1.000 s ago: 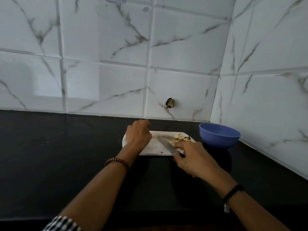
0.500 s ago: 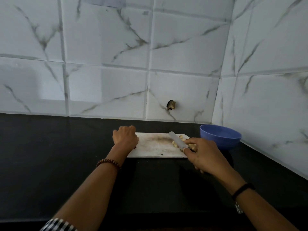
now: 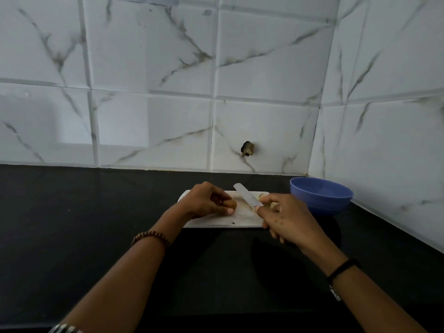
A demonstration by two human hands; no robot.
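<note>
The step in hand looks like cutting a small brown piece (image 3: pixel 231 205) on the white cutting board (image 3: pixel 216 223), at the centre of the frame. To do it well, the piece should be set flat on the board and pinned there. The fingertips should tuck back from the edge, and the knife (image 3: pixel 245 195) should come down just right of them in thin, even cuts.

The left hand (image 3: pixel 204 203) has its fingers and thumb curled round the piece, pinching it at the board's left-middle. The right hand (image 3: pixel 288 219) is closed round the knife's handle, which is mostly hidden. The pale blade slants up and to the left, just beside the piece. Whether the blade touches the piece cannot be told.

So the piece sits between the two hands, at the left fingertips and just left of the blade. Pale cut bits (image 3: pixel 260 195) lie by the right hand. A blue bowl (image 3: pixel 320 195) stands on the dark tabletop (image 3: pixel 72 224), right of the board.
</note>
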